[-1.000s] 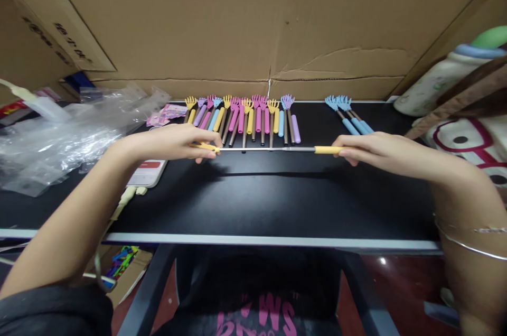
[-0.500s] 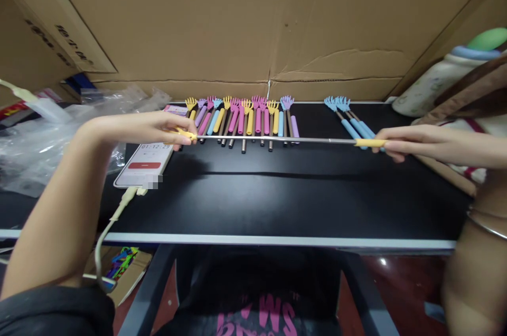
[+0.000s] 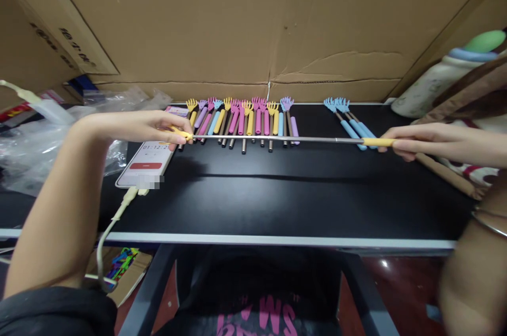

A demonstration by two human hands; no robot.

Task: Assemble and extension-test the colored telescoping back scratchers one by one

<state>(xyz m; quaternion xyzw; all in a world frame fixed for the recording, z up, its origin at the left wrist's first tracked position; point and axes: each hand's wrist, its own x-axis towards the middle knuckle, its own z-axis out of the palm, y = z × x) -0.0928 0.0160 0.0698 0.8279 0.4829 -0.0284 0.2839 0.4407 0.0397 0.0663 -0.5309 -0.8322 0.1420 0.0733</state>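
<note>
A yellow telescopic back scratcher (image 3: 277, 139) is stretched out level above the black table, its thin metal rod running between my two hands. My left hand (image 3: 158, 129) is closed around its yellow claw end, and the fingers hide most of the claw. At the other end, my right hand (image 3: 412, 141) pinches the yellow handle. Behind the rod lies a row of back scratchers (image 3: 250, 122) in yellow, pink, purple and blue, claws toward the cardboard. Several blue back scratchers (image 3: 352, 122) lie apart, near my right hand.
A phone (image 3: 144, 164) with a cable (image 3: 119, 212) lies under my left hand. Clear plastic bags (image 3: 35, 146) are heaped at the left. A bottle (image 3: 439, 82) stands tilted at the right. Cardboard (image 3: 237, 24) walls the back of the table (image 3: 269, 204).
My hands have moved slightly farther apart, the right one to the right and the left one to the left. The rod between them is drawn out a little longer.
</note>
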